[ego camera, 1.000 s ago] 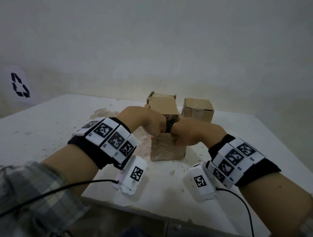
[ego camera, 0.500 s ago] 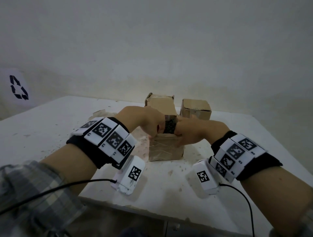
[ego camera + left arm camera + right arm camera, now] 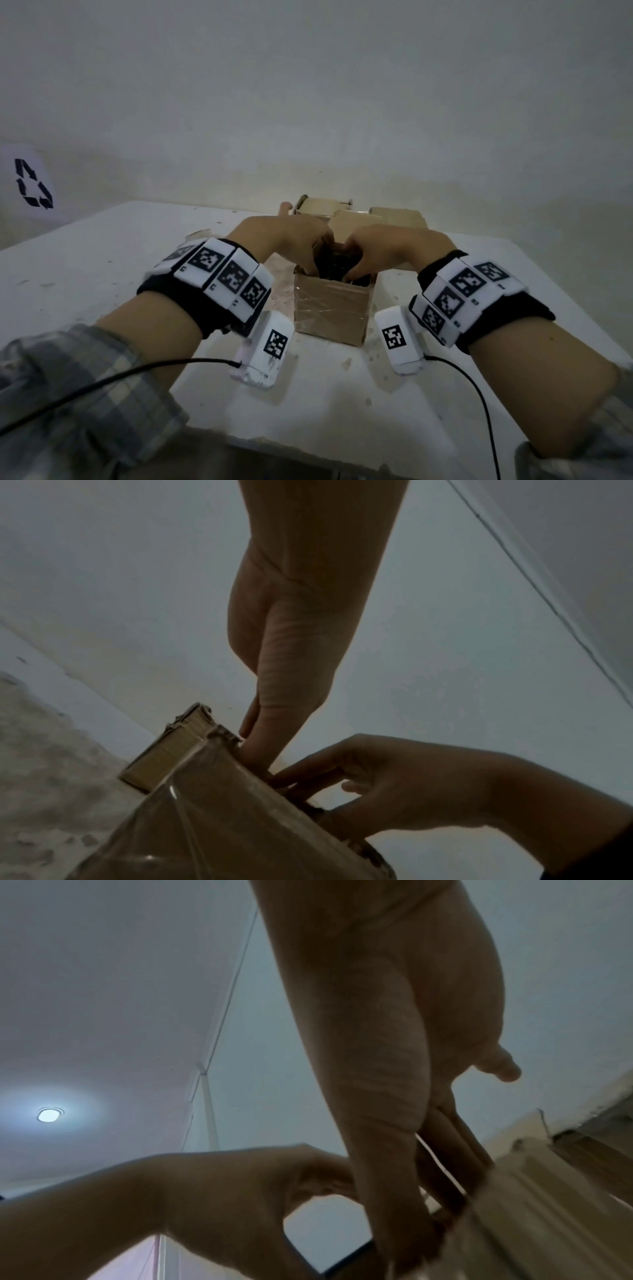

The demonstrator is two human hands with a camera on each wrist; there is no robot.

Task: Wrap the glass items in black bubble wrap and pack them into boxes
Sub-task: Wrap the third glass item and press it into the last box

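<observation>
Two hands meet over an open cardboard box (image 3: pixel 330 310) on the white table (image 3: pixel 85 274). Left hand (image 3: pixel 287 240) and right hand (image 3: pixel 387 246) both have fingers curled onto a black bubble-wrapped bundle (image 3: pixel 337 263) that sits partly down in the box mouth, its top above the rim. Left wrist view shows left fingers (image 3: pixel 260 753) reaching down inside the box edge. Glass itself is hidden by wrap. Two more cardboard boxes (image 3: pixel 323 207) stand just behind, near the wall. Recycling symbol (image 3: pixel 32 183) at far left.
</observation>
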